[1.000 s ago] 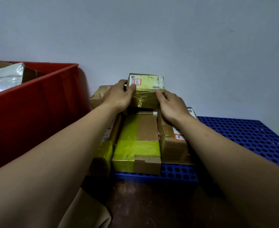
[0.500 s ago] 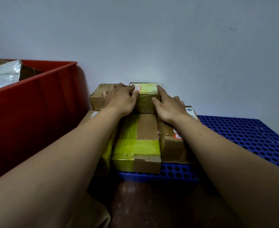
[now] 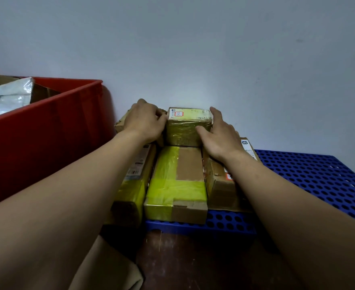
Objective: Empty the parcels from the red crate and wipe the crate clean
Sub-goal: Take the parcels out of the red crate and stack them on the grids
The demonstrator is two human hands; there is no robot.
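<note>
Small parcel (image 3: 188, 127): Whereas both hands had lain over its top half a second earlier, they now flanked it and left its label bare; it sat low against the wall (image 3: 193, 49), no longer raised.
Left hand (image 3: 146, 120): at the small parcel's left side, fingers bent with the tips against it, palm over a brown box (image 3: 120, 126) just left of it; whether it gripped could not be told.
Right hand (image 3: 220, 135): at the small parcel's right side, fingers straight along it, thumb across its front face; the hands stood apart, the parcel between them.
Red crate (image 3: 47, 130): well left of the small parcel, a white bag (image 3: 7, 97) showing inside.
Yellow-taped box (image 3: 178, 183): directly in front of the small parcel, between a left box (image 3: 134, 185) and a right box (image 3: 220, 185), each partly hidden by a forearm.
Blue pallet (image 3: 318, 174): under the boxes, running out to the small parcel's right.
</note>
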